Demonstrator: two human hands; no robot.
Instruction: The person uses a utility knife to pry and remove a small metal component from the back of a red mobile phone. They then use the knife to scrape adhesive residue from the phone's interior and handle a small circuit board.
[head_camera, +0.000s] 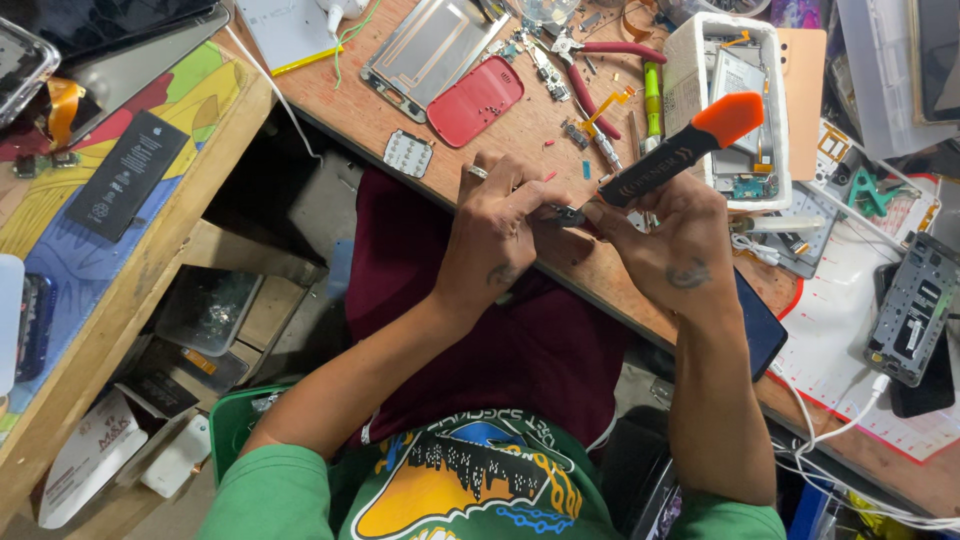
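My left hand (497, 232) pinches a small dark metal part (567, 213) over the front edge of the wooden workbench (520, 130). A ring sits on one finger. My right hand (672, 238) grips a screwdriver (680, 150) with a black handle and an orange cap. The handle tilts up to the right and its tip meets the small part. Both hands touch around that part. A dark phone (760, 325) lies under my right wrist.
A red phone back cover (476, 100), a silver phone frame (425, 50), red-handled pliers (590, 70), a white foam box of parts (740, 90) and a grey phone chassis (915, 310) lie on the bench. A phone battery (125, 175) rests on the left side table. White cables trail at lower right.
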